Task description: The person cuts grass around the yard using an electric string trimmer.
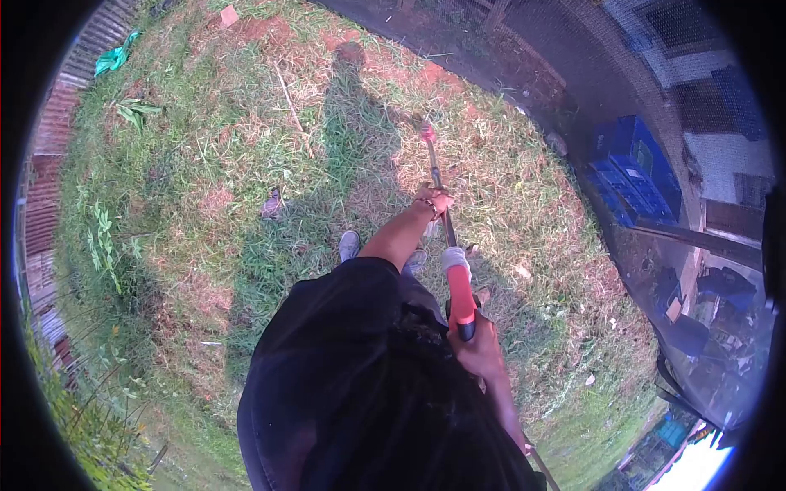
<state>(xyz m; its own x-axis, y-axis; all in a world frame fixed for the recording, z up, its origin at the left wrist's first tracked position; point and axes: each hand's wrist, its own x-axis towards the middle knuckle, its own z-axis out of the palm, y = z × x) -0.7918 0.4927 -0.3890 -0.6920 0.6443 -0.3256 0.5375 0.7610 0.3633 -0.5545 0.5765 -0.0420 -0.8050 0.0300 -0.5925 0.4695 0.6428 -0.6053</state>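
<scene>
The crate [637, 170] is blue. Just left of it is a stone [557, 145]; well left are a stick [292, 106] and, further out, a green cloth [116, 54] near the corrugated fence [47, 192]. A brick-coloured piece [229, 15] lies up and left of the crate. Below the crate, a beam [696, 238] runs rightward, and beneath that sits a heap [720, 315] of what look like dark, mixed items, seen hazily.

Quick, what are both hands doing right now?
Left hand: closed around the tool's shaft.
Right hand: closed at the tool's red rear end.
</scene>
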